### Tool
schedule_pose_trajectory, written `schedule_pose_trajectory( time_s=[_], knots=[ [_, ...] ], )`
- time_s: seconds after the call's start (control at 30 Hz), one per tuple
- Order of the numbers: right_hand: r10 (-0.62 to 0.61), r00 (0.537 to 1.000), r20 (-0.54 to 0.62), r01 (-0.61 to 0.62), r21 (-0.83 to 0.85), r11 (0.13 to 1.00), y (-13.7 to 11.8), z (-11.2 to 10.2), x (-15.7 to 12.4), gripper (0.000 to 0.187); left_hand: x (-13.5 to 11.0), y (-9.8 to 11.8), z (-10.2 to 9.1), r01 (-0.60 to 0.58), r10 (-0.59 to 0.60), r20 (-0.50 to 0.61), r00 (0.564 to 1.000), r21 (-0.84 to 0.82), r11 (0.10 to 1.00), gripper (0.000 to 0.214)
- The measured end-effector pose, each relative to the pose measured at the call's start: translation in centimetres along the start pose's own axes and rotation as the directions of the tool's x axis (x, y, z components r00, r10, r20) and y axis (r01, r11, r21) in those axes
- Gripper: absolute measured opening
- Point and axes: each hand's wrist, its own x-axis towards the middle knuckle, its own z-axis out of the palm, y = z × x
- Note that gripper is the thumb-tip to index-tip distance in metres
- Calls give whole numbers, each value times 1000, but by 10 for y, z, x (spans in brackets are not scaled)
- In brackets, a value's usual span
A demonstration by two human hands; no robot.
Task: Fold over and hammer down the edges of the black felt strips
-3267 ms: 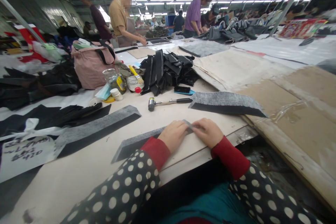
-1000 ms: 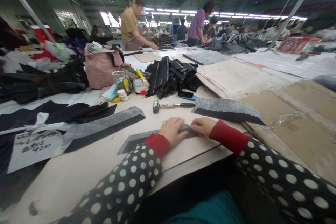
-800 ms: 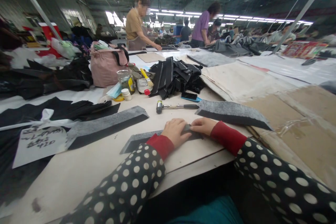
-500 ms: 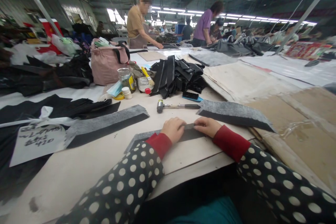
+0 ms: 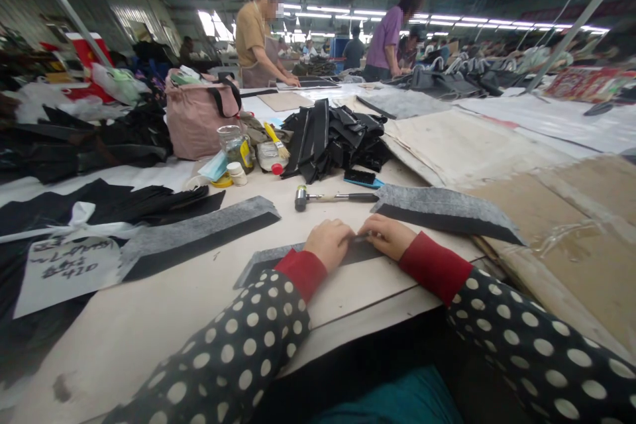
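A black strip with a grey fleecy face [image 5: 362, 250] lies on the board in front of me, its left end showing past my left sleeve. My left hand [image 5: 328, 242] is closed on its upper edge, fingertips pinching the material. Close beside it, my right hand [image 5: 388, 236] pinches the same edge, thumb and fingers together. The fingertips of the two hands nearly meet. Just beyond them lies a hammer [image 5: 338, 198] with its head to the left. Similar strips lie flat on either side, one strip at the left [image 5: 203, 235] and one strip at the right [image 5: 447, 211].
Behind the hammer are a blue brush [image 5: 362, 178], a heap of black pieces [image 5: 338, 139], a glass jar [image 5: 235, 148] and a pink bag [image 5: 196, 119]. A handwritten tag [image 5: 67, 271] rests on black material at left. Two co-workers stand across the table.
My right hand has shifted slightly left along the strip's edge, closing the gap to my left hand. The view has moved a little.
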Motion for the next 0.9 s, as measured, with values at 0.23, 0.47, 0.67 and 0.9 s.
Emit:
schedule_pose_trajectory(
  time_s=[0.23,0.47,0.67,0.9],
  knots=[
    [5,997,72,27,-439,898,-23,8,-3,22,-3,11,-12,-169,136,143,980,249,954,23],
    [79,996,36,-46,-557,829,-44,9,-2,21,-6,2,-14,-122,106,122,987,131,984,24],
    [74,997,-33,-80,-533,842,-29,3,-9,24,-12,-17,-15,-13,15,51,999,-44,999,24],
    [115,993,-12,-112,-356,928,-32,13,2,39,-13,-16,-8,0,-1,-12,1000,-66,998,23]
  ],
)
